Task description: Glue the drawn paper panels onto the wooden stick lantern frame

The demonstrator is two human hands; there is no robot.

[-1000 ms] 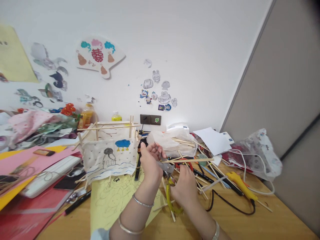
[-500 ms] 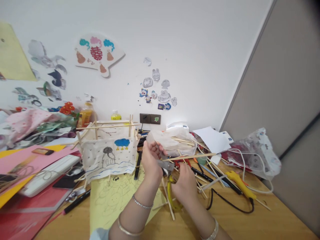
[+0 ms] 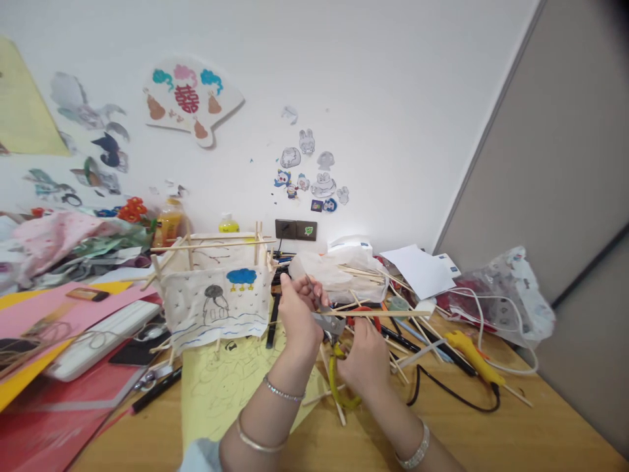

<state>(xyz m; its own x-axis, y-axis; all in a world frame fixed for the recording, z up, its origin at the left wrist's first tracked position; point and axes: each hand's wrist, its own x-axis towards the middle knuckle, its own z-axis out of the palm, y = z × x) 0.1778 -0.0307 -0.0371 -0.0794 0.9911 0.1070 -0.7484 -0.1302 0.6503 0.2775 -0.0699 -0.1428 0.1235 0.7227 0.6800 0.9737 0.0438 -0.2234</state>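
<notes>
My left hand (image 3: 299, 321) is closed around one end of a thin wooden stick (image 3: 393, 313), which points out to the right, nearly level. In my right hand (image 3: 364, 357) is a pair of pruning shears (image 3: 330, 326) with grey blades and a yellow-green handle, its fingers wrapped round the grip. The blades lie just below the stick, beside my left palm; whether they touch the stick I cannot tell. Left of my hands stands a small stick frame with drawn-on cloth sides (image 3: 216, 305).
Under my left forearm lies a yellow sheet with drawings (image 3: 230, 387). A yellow glue gun (image 3: 472, 357) with a black cord rests at the right. Loose sticks and pens crowd the middle. A white plastic bag (image 3: 339, 275) with sticks lies behind, and folders (image 3: 69, 419) at the left.
The stick has tilted slightly, its right end dropping to nearly level. Both hands keep their hold, and the view has shifted a little.
</notes>
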